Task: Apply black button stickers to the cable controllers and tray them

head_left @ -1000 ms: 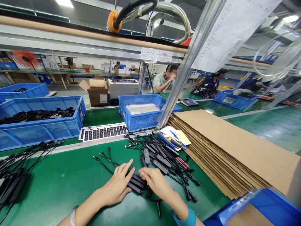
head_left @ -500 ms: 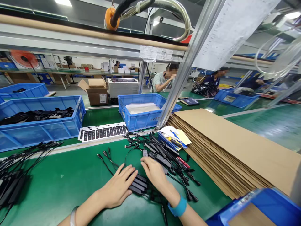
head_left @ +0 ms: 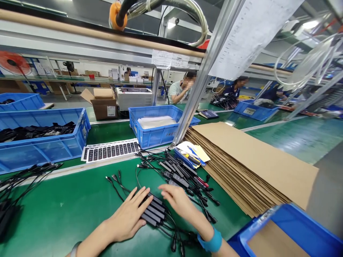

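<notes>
My left hand (head_left: 131, 213) lies with fingers spread on the left ends of several dark grey adapters (head_left: 153, 213) set side by side on the green table. Just right of them my right hand (head_left: 175, 200), with a blue wristband, hovers with its fingers bent towards the thumb; what is between the fingertips, if anything, is hidden. Beyond it lies a loose pile of black cabled devices (head_left: 178, 175). Cable ends with plugs (head_left: 114, 180) stick out past my left fingers, and more cables run towards the near edge.
Blue bins (head_left: 158, 137) and printed label sheets (head_left: 112, 151) stand beyond the table's far edge. Stacked cardboard (head_left: 249, 157) and a blue bin (head_left: 292, 228) are at the right. More cabled devices (head_left: 10, 214) lie at left. A metal post (head_left: 200, 78) rises ahead; people sit beyond.
The camera view has shifted to the right. My right hand has come away from the device pile, and the adapters beside my left hand show more fully in a row.
</notes>
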Demonstrator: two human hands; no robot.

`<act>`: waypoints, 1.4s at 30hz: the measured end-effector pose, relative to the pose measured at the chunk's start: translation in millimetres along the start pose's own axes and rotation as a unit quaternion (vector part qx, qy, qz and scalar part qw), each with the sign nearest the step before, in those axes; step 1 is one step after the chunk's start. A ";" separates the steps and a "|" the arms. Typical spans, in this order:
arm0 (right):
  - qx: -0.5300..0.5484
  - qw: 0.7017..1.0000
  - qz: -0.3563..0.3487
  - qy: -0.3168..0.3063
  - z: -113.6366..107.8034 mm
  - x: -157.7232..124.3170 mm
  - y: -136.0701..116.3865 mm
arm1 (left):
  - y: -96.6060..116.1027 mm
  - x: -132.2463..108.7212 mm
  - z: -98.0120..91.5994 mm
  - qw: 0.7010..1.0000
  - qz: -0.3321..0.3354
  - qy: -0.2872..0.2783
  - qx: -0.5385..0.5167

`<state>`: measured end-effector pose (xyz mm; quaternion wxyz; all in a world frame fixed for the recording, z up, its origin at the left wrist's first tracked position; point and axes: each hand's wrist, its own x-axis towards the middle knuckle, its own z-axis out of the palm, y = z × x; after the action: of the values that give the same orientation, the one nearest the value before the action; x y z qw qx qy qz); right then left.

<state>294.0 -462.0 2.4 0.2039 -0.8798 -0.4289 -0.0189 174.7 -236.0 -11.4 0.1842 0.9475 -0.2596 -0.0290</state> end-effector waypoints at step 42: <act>0.805 0.500 0.223 -0.230 -47.9 -18.8 -20.1 | 50.4 -5.0 -29.9 0.859 -0.118 0.156 -0.474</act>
<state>273.6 -483.0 49.2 0.7154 -0.3756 -0.0807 0.5837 150.6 -263.7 34.6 0.6443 0.7614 -0.0684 -0.0219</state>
